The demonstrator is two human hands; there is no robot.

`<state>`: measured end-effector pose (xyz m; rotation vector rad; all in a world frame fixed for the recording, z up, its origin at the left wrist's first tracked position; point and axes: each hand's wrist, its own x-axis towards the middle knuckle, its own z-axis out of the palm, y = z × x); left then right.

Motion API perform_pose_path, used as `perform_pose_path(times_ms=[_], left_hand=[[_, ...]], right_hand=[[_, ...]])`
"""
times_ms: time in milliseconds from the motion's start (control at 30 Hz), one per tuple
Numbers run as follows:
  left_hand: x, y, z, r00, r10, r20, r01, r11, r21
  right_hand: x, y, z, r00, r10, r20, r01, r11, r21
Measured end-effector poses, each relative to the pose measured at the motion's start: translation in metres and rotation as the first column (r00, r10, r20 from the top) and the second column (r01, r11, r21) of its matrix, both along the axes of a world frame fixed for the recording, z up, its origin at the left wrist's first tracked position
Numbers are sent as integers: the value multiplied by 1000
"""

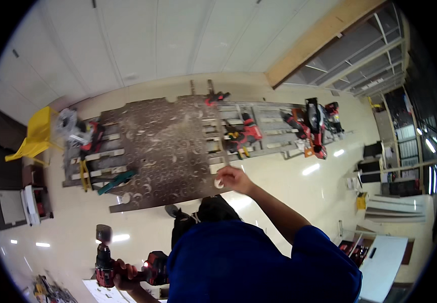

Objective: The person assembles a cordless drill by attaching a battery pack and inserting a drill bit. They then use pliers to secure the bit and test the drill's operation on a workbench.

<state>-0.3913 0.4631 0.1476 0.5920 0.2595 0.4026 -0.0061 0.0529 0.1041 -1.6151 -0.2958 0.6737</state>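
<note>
In my left hand (123, 275), at the lower left, is a red and black cordless drill (105, 270) held by its handle. It points upward, with a cylindrical hole saw (104, 233) in its chuck. My right hand (234, 180) is closed by thumb and fingers on a small pale disc (219, 183), above the near right edge of a dark brown board (160, 146). Many round and crescent-shaped marks cover the board, which lies across slatted wooden pallets (274, 111).
Red cordless tools (251, 129) lie on the pallet right of the board; more red tools (317, 136) are at its far end. A teal handsaw (117, 182) rests at the left. A yellow chair (38, 132) stands far left, a white cabinet (384, 265) at lower right.
</note>
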Motion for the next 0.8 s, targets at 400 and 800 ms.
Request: perform_pose_path(times_ms=[400,800], left_hand=[[102,-123,34,958,140,-249,-118,988,99],[141,-145,38,928,92,-361,-53,992,118]], right_hand=[[91,-60,-48,727,-28,686,557,607,-566],[75,-89,-55,765,-76,639,453,770,-450]])
